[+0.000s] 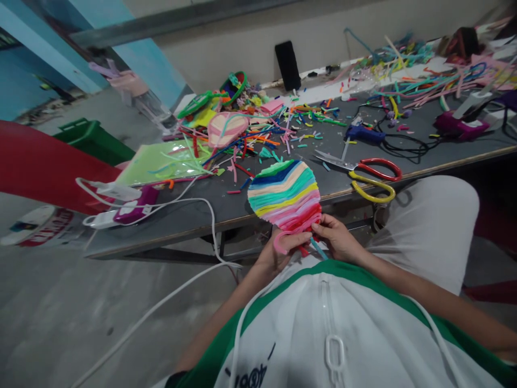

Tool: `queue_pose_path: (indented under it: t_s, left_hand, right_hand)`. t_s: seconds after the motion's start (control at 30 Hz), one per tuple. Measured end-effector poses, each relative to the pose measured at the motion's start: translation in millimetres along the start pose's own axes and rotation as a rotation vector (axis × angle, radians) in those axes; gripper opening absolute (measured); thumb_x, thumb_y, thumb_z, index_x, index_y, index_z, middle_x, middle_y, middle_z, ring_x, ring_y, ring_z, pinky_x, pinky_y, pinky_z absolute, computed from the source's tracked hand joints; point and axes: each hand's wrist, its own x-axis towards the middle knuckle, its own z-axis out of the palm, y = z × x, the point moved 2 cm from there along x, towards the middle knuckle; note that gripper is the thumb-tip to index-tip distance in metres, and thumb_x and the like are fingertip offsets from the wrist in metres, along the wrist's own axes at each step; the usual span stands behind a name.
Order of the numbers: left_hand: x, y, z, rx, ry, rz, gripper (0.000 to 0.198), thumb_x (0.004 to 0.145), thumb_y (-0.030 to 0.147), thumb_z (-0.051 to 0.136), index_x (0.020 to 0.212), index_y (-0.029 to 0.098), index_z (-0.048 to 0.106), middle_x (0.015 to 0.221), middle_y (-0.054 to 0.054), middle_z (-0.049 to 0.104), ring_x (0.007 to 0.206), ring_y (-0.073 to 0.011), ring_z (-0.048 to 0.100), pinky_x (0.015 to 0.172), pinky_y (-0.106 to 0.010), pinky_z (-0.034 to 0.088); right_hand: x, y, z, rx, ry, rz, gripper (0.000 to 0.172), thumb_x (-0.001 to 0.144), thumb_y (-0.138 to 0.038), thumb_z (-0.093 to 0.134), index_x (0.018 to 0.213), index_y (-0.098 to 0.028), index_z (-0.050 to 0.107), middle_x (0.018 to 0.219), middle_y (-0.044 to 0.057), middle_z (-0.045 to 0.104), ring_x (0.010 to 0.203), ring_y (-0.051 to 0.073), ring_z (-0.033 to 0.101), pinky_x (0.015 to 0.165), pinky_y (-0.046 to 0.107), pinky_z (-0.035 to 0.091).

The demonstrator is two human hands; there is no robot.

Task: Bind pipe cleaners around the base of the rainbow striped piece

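Observation:
A round disc [285, 194] striped in green, blue, peach, yellow, pink and red fuzzy strips is held up near my lap, over the table's front edge. My left hand [280, 250] grips its lower edge, thumb along the rim, with a curved pink strip [281, 243] beside the fingers. At the disc's lower right, my right hand [337, 237] pinches the red edge between thumb and fingers. Between the hands, a short teal strip [319, 248] and a red piece [303, 251] hang down. The fingers under the disc are hidden.
On the grey table [194, 218] lie scissors [363, 170] with red and yellow handles, a blue glue gun [365, 133], many cut strips [302, 121] and a green sheet [157, 164]. A phone [287, 66] leans on the wall. White cable [177, 293] crosses the left side.

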Motion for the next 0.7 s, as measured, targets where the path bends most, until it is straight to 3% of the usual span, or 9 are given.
queue_pose_path:
  t_s: [0.1,0.27,0.47,0.7]
  left_hand:
    - [0,-3,2.5,0.0,0.054,0.031,0.032,0.057,0.025,0.077,0.086,0.012,0.069,0.071,-0.005,0.067,0.058,-0.0139,0.058,0.056,-0.025,0.045]
    - [3,-12,1.0,0.015,0.191,-0.023,0.022,0.061,0.031,0.073,0.067,0.011,0.067,0.054,-0.002,0.061,0.049,-0.0112,0.053,0.047,-0.023,0.04]
    - [6,-15,-2.2,-0.05,0.168,-0.099,0.02,0.059,0.029,0.073,0.062,0.01,0.067,0.051,-0.002,0.06,0.048,-0.0105,0.052,0.045,-0.022,0.036]
    - [7,-14,-4.3,-0.037,0.161,-0.109,0.016,0.06,0.026,0.071,0.061,0.01,0.067,0.051,-0.002,0.059,0.046,-0.0099,0.052,0.047,-0.022,0.038]
  right_hand:
    - [0,0,-2,-0.023,-0.016,0.011,0.026,0.062,-0.034,0.076,0.072,-0.018,0.059,0.066,-0.003,0.06,0.058,0.01,0.05,0.061,0.025,0.04]
    - [-1,-4,-5,-0.036,-0.05,0.04,0.022,0.063,-0.033,0.074,0.072,-0.017,0.062,0.067,-0.001,0.061,0.061,0.011,0.052,0.063,0.026,0.041]
    - [-4,-12,-6,0.055,-0.034,0.041,0.018,0.066,-0.032,0.071,0.073,-0.017,0.065,0.068,0.0,0.061,0.062,0.011,0.053,0.067,0.027,0.042]
    - [-1,-8,-6,-0.093,-0.016,0.018,0.021,0.065,-0.033,0.073,0.077,-0.017,0.066,0.07,0.001,0.064,0.065,0.013,0.055,0.068,0.028,0.043]
